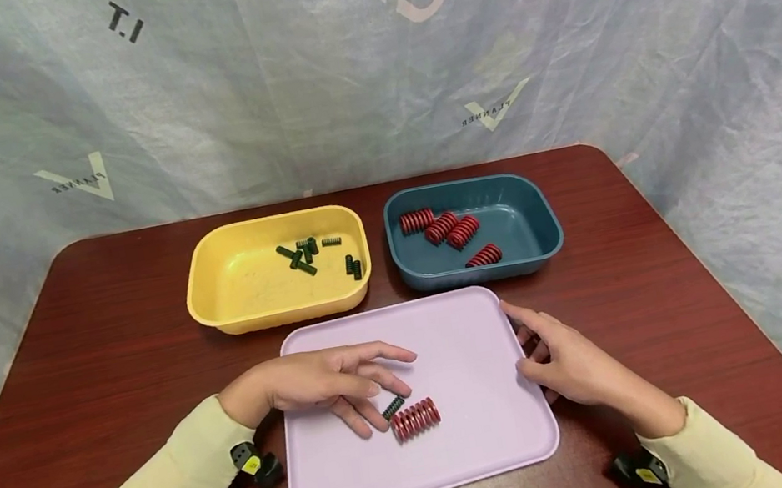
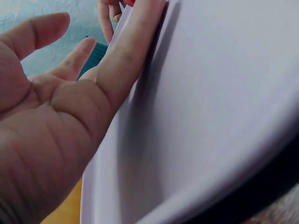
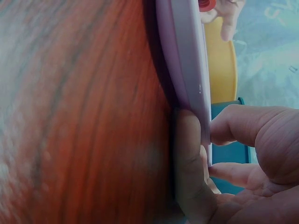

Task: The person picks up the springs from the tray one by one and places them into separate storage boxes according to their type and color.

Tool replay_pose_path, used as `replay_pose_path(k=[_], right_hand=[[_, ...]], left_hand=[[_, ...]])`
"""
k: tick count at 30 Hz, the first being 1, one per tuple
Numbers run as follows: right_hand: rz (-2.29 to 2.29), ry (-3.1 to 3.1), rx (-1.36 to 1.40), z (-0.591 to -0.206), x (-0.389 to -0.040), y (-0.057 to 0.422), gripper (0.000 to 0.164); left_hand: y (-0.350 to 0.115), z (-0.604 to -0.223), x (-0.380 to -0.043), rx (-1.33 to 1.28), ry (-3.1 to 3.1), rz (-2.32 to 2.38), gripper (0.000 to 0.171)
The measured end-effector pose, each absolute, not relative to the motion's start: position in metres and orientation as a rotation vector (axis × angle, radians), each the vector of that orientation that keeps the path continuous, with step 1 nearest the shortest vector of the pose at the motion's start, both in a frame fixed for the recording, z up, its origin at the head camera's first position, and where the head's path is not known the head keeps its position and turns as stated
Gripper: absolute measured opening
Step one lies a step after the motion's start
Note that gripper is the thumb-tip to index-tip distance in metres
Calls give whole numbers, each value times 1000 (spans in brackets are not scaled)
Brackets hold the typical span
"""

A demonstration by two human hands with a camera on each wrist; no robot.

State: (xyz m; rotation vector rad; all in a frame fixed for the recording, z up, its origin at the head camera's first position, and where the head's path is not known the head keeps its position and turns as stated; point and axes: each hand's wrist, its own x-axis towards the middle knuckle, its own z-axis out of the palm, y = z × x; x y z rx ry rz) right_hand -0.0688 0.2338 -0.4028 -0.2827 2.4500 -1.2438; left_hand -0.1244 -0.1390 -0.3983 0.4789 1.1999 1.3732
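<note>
A lilac tray (image 1: 481, 441) lies on the table, bearing one thick red coil spring (image 1: 416, 420) and a small dark green spring (image 1: 393, 407) beside it. Over the tray's left half my left hand (image 1: 328, 384) hovers with fingers spread. Its fingertips are close to the green spring; whether they touch it I cannot tell. In the left wrist view the palm (image 2: 51, 126) shows nothing held. My right hand (image 1: 567, 357) grips the tray's right edge, thumb over the rim. The right wrist view shows fingers (image 3: 189, 149) around the outside of that rim.
Behind the tray stand a yellow bin (image 1: 243, 321) with several small green springs (image 1: 303, 265) and a dark teal bin (image 1: 542, 242) with several red springs (image 1: 463, 231). A grey printed cloth (image 1: 335, 75) hangs behind the dark red wooden table (image 1: 110, 345).
</note>
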Motion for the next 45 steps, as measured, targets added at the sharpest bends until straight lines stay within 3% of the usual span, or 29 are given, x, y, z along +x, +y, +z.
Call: replay_pose_path(k=[7, 13, 19, 29, 45], right_hand=[[-1238, 2450, -281, -402, -68, 233, 77], [-1243, 2446, -285, -401, -68, 233, 77], [-1236, 2455, -277, -401, -68, 233, 77], [-1248, 2443, -274, -401, -68, 233, 77], [-1250, 2433, -263, -400, -67, 233, 78]], left_hand=[[-140, -396, -125, 466, 1306, 1435, 55], [-143, -389, -128, 613, 1593, 1439, 54], [-142, -388, -129, 619, 1840, 1425, 59], [-134, -395, -127, 442, 1722, 1607, 59], [-141, -389, -130, 574, 1485, 1688, 49]])
